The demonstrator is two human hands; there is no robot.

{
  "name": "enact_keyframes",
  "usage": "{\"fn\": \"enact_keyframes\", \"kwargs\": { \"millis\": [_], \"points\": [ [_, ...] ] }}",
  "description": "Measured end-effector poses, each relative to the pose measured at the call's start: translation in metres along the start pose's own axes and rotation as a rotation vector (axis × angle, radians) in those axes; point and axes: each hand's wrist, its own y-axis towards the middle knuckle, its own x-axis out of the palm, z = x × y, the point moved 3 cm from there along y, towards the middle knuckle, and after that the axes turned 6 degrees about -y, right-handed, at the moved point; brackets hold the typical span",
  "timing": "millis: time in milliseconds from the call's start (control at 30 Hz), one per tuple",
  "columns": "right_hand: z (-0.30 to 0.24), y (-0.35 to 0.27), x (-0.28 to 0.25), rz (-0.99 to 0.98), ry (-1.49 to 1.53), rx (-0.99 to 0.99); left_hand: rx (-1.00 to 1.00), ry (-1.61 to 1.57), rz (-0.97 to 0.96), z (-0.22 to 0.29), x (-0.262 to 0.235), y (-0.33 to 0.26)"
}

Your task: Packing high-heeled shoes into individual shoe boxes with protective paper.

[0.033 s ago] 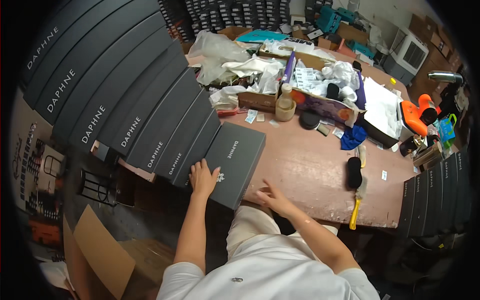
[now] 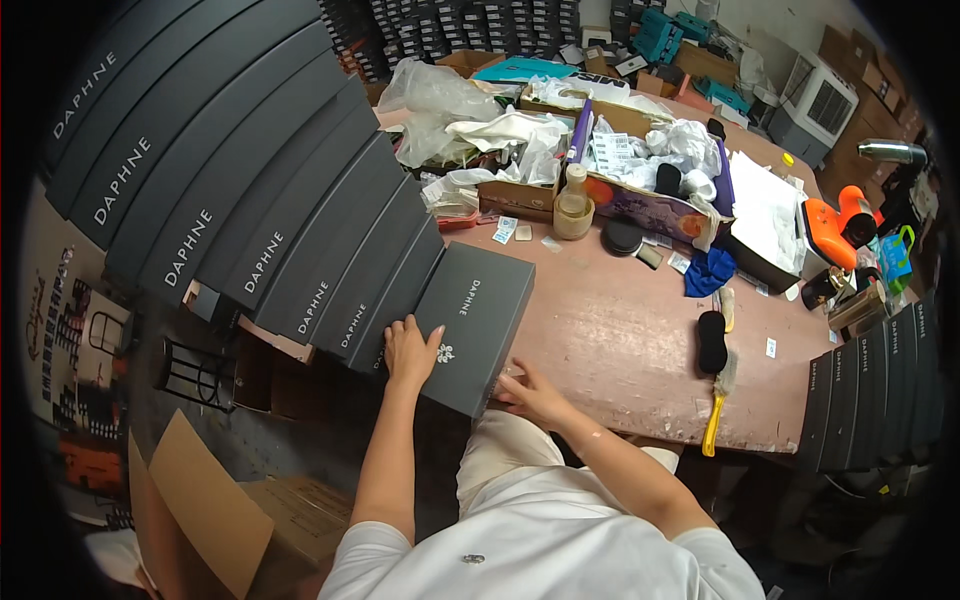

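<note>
A closed dark grey shoe box [image 2: 478,325] lies on the near left part of the table, with pale print and a small emblem on its lid. My left hand [image 2: 408,352] rests on the left edge of that lid, its fingers spread. At the box's right side, near the table's front edge, my right hand [image 2: 535,395] has its fingertips at the box's side wall. Its fingers are apart, and some are partly hidden. Left of the box rises a tall stack of similar shoe boxes [image 2: 300,190].
A yellow-handled brush [image 2: 715,420] and a black brush [image 2: 711,342] lie right of centre. Behind stand a bottle [image 2: 573,205], a purple carton [image 2: 640,212] of paper and a blue cloth [image 2: 710,273]. More shoe boxes [image 2: 870,395] stand at right; an opened carton [image 2: 210,500] sits lower left.
My right hand has moved left and closer in to the shoe box's side. My left hand stays on the lid, and the box has hardly moved.
</note>
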Motion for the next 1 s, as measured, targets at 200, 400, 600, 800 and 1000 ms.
{"fn": "enact_keyframes", "kwargs": {
  "millis": [200, 400, 600, 800, 1000],
  "points": [
    [0.022, -0.005, -0.030, 0.028, 0.036, 0.041, -0.199, -0.206, -0.529, -0.005, 0.014, 0.010],
    [0.008, -0.119, -0.139, 0.348, -0.155, 0.196, -0.290, -1.340, -0.620, 0.069, 0.113, -0.090],
    [0.002, -0.186, -0.197, 0.373, 0.322, 0.049, -0.526, -1.718, -0.932, 0.154, 0.106, -0.124],
    [-0.090, -0.182, -0.125, 0.343, 0.444, -0.400, 0.048, -1.261, -0.694, 0.136, 0.077, -0.088],
    [-0.070, -0.138, -0.033, 0.464, -0.973, -0.827, 0.125, -1.325, -0.618, 0.061, 0.011, -0.022]
  ]
}}
